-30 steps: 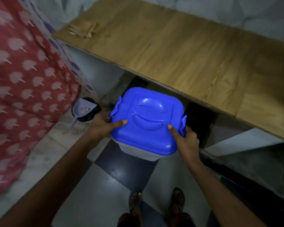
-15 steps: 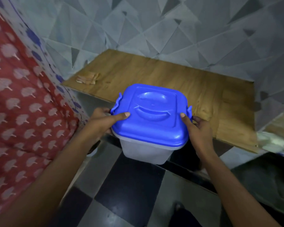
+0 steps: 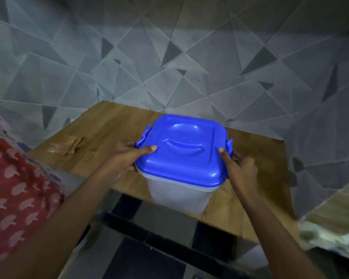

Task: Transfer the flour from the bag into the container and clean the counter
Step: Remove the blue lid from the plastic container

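A translucent square container (image 3: 179,195) with a blue clip-on lid (image 3: 182,152) is held between both hands over the front part of the wooden counter (image 3: 109,125). My left hand (image 3: 127,158) grips its left side with the thumb lying on the lid. My right hand (image 3: 240,168) grips its right side by the blue clip, thumb on the lid's edge. The lid is on and hides the inside. No flour bag is in view.
A folded brownish cloth (image 3: 69,146) lies on the counter's left part. A grey wall with triangle-patterned tiles (image 3: 169,67) backs the counter. A red patterned fabric (image 3: 14,194) hangs at the left. Black and grey floor tiles (image 3: 149,254) lie below.
Both hands have lifted the container from low over the floor up and forward over the counter. My view has tilted up toward the wall.
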